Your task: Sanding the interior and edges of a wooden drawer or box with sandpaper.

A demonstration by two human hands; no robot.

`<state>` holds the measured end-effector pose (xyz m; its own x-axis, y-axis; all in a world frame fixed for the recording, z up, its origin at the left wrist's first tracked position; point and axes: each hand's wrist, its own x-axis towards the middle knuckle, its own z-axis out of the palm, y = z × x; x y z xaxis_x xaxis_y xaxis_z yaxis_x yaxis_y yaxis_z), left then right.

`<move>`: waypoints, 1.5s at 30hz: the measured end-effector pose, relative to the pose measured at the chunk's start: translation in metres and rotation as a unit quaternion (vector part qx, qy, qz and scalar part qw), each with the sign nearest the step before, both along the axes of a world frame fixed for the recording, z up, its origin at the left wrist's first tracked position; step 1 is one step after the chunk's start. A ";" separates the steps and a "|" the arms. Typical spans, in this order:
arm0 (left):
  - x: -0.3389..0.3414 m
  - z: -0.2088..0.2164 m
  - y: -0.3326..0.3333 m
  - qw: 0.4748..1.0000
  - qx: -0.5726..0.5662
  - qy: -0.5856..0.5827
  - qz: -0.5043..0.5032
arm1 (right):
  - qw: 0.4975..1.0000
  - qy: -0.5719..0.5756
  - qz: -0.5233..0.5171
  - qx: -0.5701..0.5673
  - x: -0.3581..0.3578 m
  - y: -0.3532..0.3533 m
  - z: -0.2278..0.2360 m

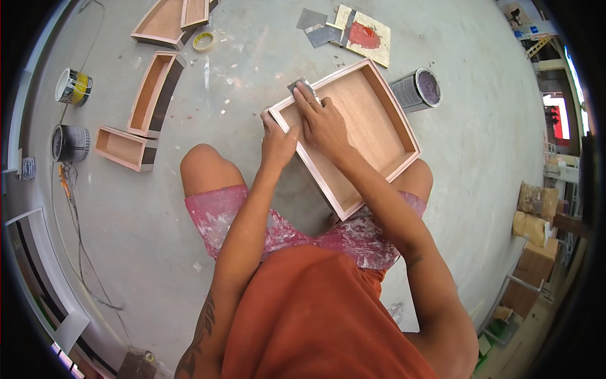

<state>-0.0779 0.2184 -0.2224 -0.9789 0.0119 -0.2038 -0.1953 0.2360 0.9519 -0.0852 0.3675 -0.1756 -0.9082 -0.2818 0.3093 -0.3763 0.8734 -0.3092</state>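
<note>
A shallow wooden drawer [369, 117], open side up, rests tilted across my lap and right knee. My left hand [278, 144] is closed on its left rim near the far left corner, thumb on the inner side and fingers outside. In my right hand [323, 123] is a flat metal scraper [295, 85], pressed under outstretched fingers against the rim by that same corner. The wrist of my right arm crosses over the drawer's inside. Much of the scraper is hidden by the fingers.
Beyond the drawer lie a board [380, 45] with red paste [365, 36] and grey metal plates [312, 20]. An opened can [413, 91] stands at the drawer's right. More wooden drawers [154, 95], a tape roll [203, 42] and two cans [79, 88] are on the left floor.
</note>
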 end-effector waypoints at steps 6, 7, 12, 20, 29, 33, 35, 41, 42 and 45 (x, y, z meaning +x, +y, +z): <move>-0.005 0.007 0.019 1.000 0.022 0.005 -0.011 | 0.991 0.052 -0.122 0.001 -0.020 0.054 -0.009; -0.005 0.003 0.017 1.000 0.018 0.007 -0.011 | 0.994 0.034 -0.100 -0.003 -0.010 0.036 -0.013; -0.004 0.007 0.013 1.000 0.013 0.000 -0.007 | 0.992 0.044 -0.112 -0.025 -0.027 0.073 -0.001; -0.002 0.009 0.008 1.000 0.016 -0.018 -0.010 | 0.992 0.017 -0.124 -0.028 -0.023 0.065 -0.002; -0.001 0.015 0.014 1.000 0.016 -0.017 -0.008 | 0.989 0.068 -0.130 -0.023 -0.023 0.071 0.002; 0.000 0.005 0.008 1.000 0.006 -0.003 -0.011 | 0.997 0.057 -0.003 -0.061 0.003 0.007 -0.004; -0.003 0.007 0.009 1.000 0.010 0.008 -0.016 | 0.996 0.089 0.023 0.009 -0.012 0.041 -0.001; -0.002 0.009 0.014 1.000 0.024 0.011 -0.012 | 0.997 0.054 -0.032 -0.050 0.002 0.012 -0.001; 0.000 0.008 0.014 1.000 0.022 0.010 -0.014 | 0.999 0.035 -0.006 -0.029 -0.003 0.026 -0.004; -0.001 0.014 0.010 1.000 0.023 0.005 -0.009 | 0.988 -0.003 -0.140 -0.060 -0.023 0.057 0.011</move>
